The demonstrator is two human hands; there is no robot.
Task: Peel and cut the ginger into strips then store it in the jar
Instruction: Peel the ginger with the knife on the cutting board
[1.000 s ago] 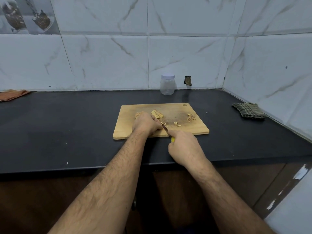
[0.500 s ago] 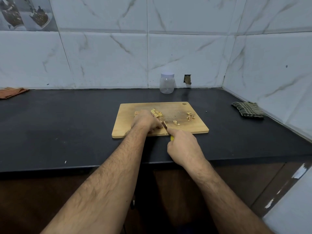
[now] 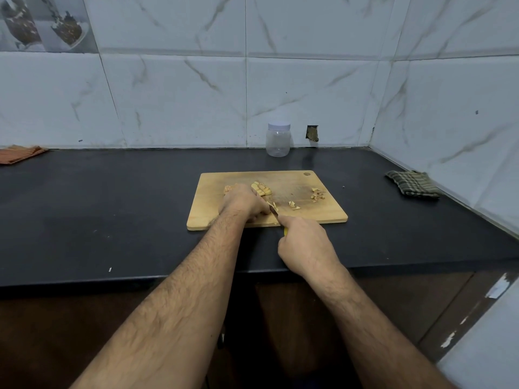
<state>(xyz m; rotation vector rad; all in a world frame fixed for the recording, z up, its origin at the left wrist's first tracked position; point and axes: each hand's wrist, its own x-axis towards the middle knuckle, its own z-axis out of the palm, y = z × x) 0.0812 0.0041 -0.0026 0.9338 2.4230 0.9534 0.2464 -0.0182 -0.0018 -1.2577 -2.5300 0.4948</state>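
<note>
A wooden cutting board [image 3: 323, 217] lies on the black counter. My left hand [image 3: 243, 202] curls over a piece of ginger on the board; the piece is mostly hidden under the fingers. My right hand [image 3: 304, 244] grips a yellow-handled knife [image 3: 273, 209], its blade down beside my left fingers. A pile of peeled ginger pieces [image 3: 261, 188] sits just beyond my left hand. Small cut bits [image 3: 293, 205] and peel scraps [image 3: 317, 194] lie to the right. The clear jar [image 3: 277, 141], its pale lid on, stands by the back wall.
A green checked cloth [image 3: 411, 184] lies at the right near the corner wall. An orange cloth [image 3: 19, 154] lies at the far left of the counter [image 3: 112, 209]. Tiled walls close the back and right sides.
Both hands stay at the same spot on the board, with only a slight shift of the knife against the ginger. The view has tilted down a little.
</note>
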